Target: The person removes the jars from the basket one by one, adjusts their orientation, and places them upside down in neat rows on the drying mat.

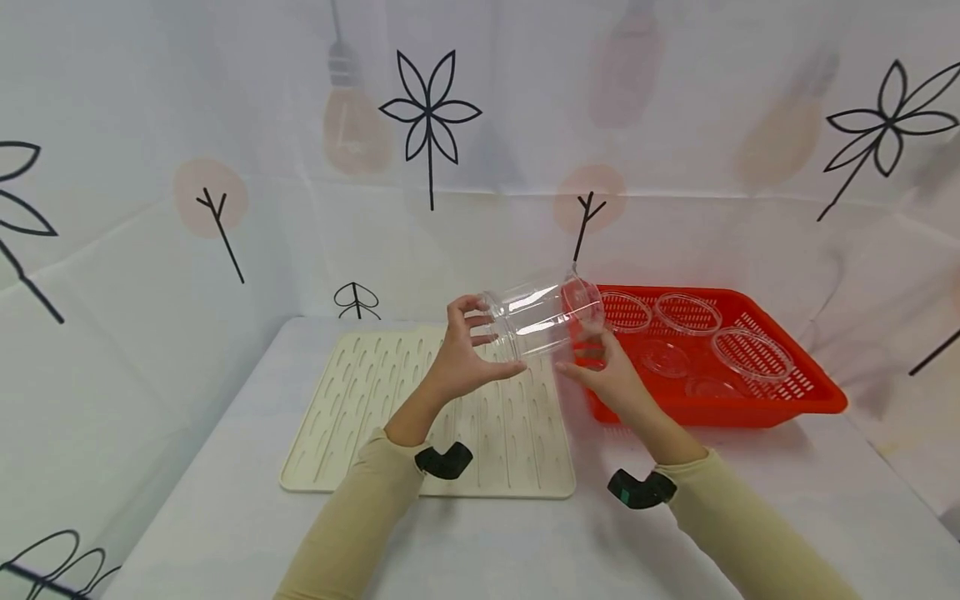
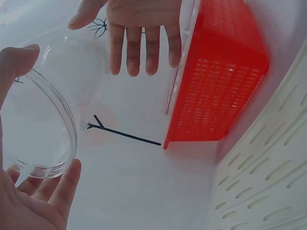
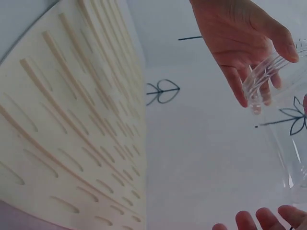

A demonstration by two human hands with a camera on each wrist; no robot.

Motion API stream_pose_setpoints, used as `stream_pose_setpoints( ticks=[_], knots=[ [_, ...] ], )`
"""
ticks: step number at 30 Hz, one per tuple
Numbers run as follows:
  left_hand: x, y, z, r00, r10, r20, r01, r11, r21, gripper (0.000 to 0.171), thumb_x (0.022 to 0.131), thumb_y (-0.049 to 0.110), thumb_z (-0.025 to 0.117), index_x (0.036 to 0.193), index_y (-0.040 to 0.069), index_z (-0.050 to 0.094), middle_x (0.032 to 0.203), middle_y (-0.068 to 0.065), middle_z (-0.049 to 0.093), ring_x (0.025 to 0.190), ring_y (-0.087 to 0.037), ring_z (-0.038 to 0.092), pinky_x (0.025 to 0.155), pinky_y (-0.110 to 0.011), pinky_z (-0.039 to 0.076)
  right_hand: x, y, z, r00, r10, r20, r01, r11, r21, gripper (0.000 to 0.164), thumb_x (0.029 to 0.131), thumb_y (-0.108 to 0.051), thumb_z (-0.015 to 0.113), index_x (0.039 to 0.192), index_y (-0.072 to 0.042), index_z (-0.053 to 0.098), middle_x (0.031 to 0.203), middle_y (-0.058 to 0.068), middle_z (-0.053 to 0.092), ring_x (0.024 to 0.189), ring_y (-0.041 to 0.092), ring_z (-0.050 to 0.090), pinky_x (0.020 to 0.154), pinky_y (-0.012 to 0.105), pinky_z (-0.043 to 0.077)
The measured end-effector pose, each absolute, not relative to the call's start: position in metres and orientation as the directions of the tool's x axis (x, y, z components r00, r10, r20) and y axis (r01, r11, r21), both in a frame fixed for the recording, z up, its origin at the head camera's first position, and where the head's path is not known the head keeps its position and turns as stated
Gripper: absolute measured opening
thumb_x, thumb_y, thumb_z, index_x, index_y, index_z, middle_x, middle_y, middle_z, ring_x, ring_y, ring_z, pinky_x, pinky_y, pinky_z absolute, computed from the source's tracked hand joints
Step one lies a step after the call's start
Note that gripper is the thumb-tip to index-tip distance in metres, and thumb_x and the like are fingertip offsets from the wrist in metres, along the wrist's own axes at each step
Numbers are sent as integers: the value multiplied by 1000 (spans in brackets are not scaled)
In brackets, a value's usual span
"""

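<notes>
A clear cylindrical jar (image 1: 538,315) is held tilted above the mat, its ribbed rim toward the left. My left hand (image 1: 468,354) grips it at this rim, thumb on one side and fingers around the other. In the left wrist view, the round rim (image 2: 72,129) sits between the thumb and fingers of the left hand (image 2: 36,196). My right hand (image 1: 611,375) is at the jar's base end, near the basket. Its fingers (image 2: 133,50) are straight and spread in the left wrist view, not curled round the jar.
A red slotted basket (image 1: 806,400) stands at the right, with several clear round lids or rings (image 1: 752,354) in it. A cream ridged mat (image 1: 352,400) lies on the white table (image 1: 247,467), left of the basket. A printed cloth (image 1: 487,233) hangs behind.
</notes>
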State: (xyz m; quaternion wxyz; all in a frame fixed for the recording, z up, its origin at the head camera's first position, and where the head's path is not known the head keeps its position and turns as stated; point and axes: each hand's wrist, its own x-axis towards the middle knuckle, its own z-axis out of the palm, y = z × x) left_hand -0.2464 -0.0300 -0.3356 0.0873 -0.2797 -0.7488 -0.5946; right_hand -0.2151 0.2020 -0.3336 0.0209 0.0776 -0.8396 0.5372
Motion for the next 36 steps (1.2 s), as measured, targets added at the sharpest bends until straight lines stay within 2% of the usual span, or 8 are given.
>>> stream_pose_setpoints(
  ticks=[9,16,18,23,30,33,36],
  knots=[
    [-245,-30,-335,-826,339,452,503,78,861,96,71,7,80,137,8,11,136,-14,26,122,-29,41,94,-37,44,-215,196,-336,-978,-178,113,-178,413,-893,84,79,-29,74,144,-10,23,134,19,39,120,35,41,92,50,43],
    [-247,-32,-341,-806,331,491,534,47,844,105,70,6,80,144,25,8,138,-14,27,120,-27,43,96,-39,43,-215,195,-330,-974,-184,132,-195,380,-904,78,82,-27,71,142,-7,25,132,19,39,118,34,42,92,48,44],
    [-248,-32,-343,-799,340,497,541,44,840,103,71,9,80,144,26,10,138,-14,27,121,-27,43,96,-39,42,-215,195,-328,-972,-187,144,-205,362,-910,77,82,-28,71,142,-7,26,132,19,38,118,33,42,92,48,44],
    [-249,-34,-346,-796,363,484,531,37,847,98,73,18,79,144,21,12,141,-13,26,123,-29,40,97,-42,41,-215,194,-323,-963,-187,193,-245,319,-915,71,84,-25,69,139,-6,29,128,18,40,114,32,43,91,45,45],
    [-248,-35,-347,-841,347,415,490,163,856,93,71,21,79,140,11,18,138,-11,34,123,-25,41,99,-41,39,-218,192,-318,-951,-194,241,-282,222,-933,69,86,-13,65,140,-3,24,124,18,39,111,29,45,83,22,47],
    [-248,-36,-349,-861,350,369,463,240,853,90,71,25,80,138,9,23,136,-11,39,123,-26,42,98,-42,39,-219,190,-316,-944,-208,257,-293,170,-941,73,86,-9,64,144,-6,18,128,18,37,111,32,46,84,23,48],
    [-248,-36,-351,-873,361,327,437,286,853,87,70,29,82,136,11,29,137,-10,42,124,-24,41,96,-43,40,-219,188,-316,-938,-217,269,-304,151,-940,80,85,-10,65,146,-13,14,130,15,37,112,32,47,88,31,47]
  ],
)
